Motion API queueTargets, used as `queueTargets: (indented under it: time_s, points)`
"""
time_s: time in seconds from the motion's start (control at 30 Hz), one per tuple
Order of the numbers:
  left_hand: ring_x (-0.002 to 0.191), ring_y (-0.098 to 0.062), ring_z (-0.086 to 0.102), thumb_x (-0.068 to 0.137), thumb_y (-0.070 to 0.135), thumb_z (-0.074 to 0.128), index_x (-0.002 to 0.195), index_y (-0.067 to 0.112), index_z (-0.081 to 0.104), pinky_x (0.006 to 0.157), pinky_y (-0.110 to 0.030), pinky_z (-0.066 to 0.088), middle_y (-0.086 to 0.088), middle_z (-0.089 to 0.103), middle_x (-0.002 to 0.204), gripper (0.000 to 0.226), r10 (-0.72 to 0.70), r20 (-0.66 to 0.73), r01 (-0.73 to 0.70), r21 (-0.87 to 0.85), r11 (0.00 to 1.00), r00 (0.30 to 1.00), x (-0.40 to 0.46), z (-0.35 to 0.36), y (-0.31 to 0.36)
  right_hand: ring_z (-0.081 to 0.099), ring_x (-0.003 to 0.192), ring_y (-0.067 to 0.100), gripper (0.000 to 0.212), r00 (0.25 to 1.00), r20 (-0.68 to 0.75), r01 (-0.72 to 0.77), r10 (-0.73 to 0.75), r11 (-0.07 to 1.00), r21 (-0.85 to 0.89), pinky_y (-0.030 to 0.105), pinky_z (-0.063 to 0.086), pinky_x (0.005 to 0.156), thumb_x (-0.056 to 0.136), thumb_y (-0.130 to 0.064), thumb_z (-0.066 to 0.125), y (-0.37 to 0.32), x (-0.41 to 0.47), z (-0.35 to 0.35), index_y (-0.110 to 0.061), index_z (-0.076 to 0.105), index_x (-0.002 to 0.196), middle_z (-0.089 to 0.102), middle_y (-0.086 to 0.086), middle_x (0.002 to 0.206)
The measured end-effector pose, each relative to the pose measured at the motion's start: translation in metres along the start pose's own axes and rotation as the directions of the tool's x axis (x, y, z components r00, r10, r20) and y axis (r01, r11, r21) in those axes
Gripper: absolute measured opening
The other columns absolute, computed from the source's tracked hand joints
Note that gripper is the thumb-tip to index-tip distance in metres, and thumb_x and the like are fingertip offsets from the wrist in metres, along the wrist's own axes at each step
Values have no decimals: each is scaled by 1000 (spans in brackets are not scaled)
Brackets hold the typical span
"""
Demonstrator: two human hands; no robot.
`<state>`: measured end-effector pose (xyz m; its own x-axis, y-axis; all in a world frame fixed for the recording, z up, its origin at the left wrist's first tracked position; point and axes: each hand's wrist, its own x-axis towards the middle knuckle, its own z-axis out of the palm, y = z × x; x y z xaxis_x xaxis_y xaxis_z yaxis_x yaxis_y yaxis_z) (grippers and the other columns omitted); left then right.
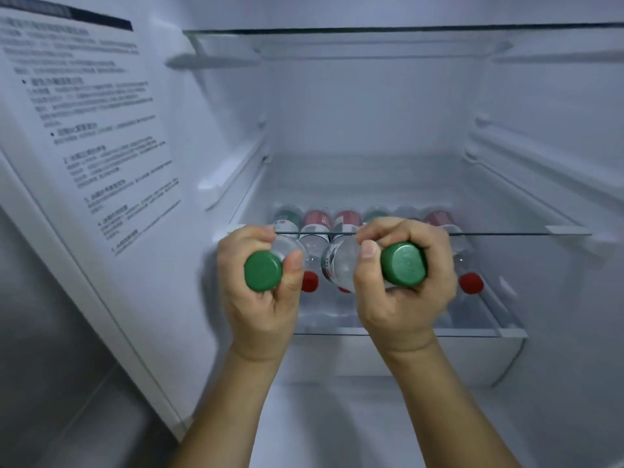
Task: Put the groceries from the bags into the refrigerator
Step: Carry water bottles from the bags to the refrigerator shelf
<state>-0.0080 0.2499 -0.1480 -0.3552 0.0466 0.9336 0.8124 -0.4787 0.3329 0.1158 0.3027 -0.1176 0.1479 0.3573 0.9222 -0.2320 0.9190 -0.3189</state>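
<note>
Bottles (341, 261) gripped, both hands (405, 285) forward.

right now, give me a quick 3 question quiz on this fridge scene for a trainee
1. True or false: the left hand and the right hand each grip a bottle by its neck end.
2. What colour is the cap of the left bottle and of the right bottle? A red, B green, C white.
3. Fill in: the bottles already stored lie on their sides on a ____ shelf.

Key
1. True.
2. B, green; red caps show only on stored bottles.
3. Glass; they lie under another glass shelf.
</note>
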Motion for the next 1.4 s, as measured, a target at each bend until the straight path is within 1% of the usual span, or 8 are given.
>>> queueTargets:
  time_s: [0.17, 0.27, 0.53, 0.7, 1.0, 1.13, 1.27, 1.4]
  points:
    - [101, -21, 58, 96, 29, 58, 98, 8, 46, 95, -28, 41, -10, 57, 108, 25, -7, -35, 8, 26, 1000, 999, -18, -9, 5, 63, 68, 26, 12, 995, 54, 79, -78, 997, -14, 31, 49, 71, 82, -7, 59, 6, -5, 10, -10, 48, 85, 60, 8, 77]
    - [110, -19, 56, 84, 21, 60, 98, 8, 50, 98, -28, 40, -9, 55, 114, 21, -146, 28, 146, -2, 989, 989, -35, -17, 11, 62, 65, 30, 12, 994, 76, 83, -83, 997, -3, 37, 50, 66, 83, -8, 58, 9, -9, 14, -12, 48, 86, 61, 11, 76]
    - [138, -25, 41, 80, 31, 60, 134, 3, 49, 114, -31, 33, -15, 43, 146, 62, -316, 199, 262, 256, 931, 928, -55, -27, 24, 62, 66, 27, 11, 983, 109, 155, -150, 987, -37, 28, 49, 71, 84, -7, 58, 10, -9, 18, -11, 48, 87, 59, 7, 78]
    - [133, -20, 49, 87, 22, 61, 122, 1, 60, 109, -28, 37, -13, 51, 139, 41, -346, 147, 343, 51, 938, 926, -61, -25, 26, 61, 67, 25, 11, 989, 80, 126, -123, 992, -29, 23, 47, 75, 84, -6, 58, 10, -8, 12, -9, 47, 87, 59, 6, 78]
    - [130, -24, 48, 86, 21, 64, 124, 11, 54, 109, -34, 39, -13, 51, 132, 41, -340, 163, 339, 36, 940, 926, -63, 7, 2, 61, 65, 27, 10, 984, 75, 168, -164, 985, -42, 27, 49, 71, 84, -6, 58, 8, 1, -6, -8, 47, 85, 61, 9, 77]
    - [130, -22, 49, 80, 19, 78, 128, 18, 44, 107, -43, 42, -5, 50, 138, 59, -501, 208, 484, 127, 866, 840, -63, 27, -26, 61, 66, 27, 11, 984, 85, 163, -159, 986, -45, 26, 48, 73, 84, -6, 58, 8, 4, -15, -8, 48, 84, 61, 10, 76]
    - [130, -23, 49, 83, 30, 72, 133, 23, 45, 106, -50, 41, -1, 52, 138, 57, -429, 270, 340, 319, 885, 862, -48, 48, -45, 62, 67, 26, 11, 985, 86, 156, -151, 986, -53, 25, 47, 75, 83, -6, 59, 13, 7, -22, -8, 48, 84, 61, 10, 76]
    - [132, -18, 49, 86, 30, 71, 139, 25, 47, 105, -47, 44, 4, 52, 142, 59, -473, 265, 369, 359, 857, 841, -36, 63, -58, 62, 67, 27, 11, 986, 93, 142, -138, 989, -43, 29, 49, 71, 84, -8, 59, 15, 8, -27, -9, 48, 85, 61, 11, 76]
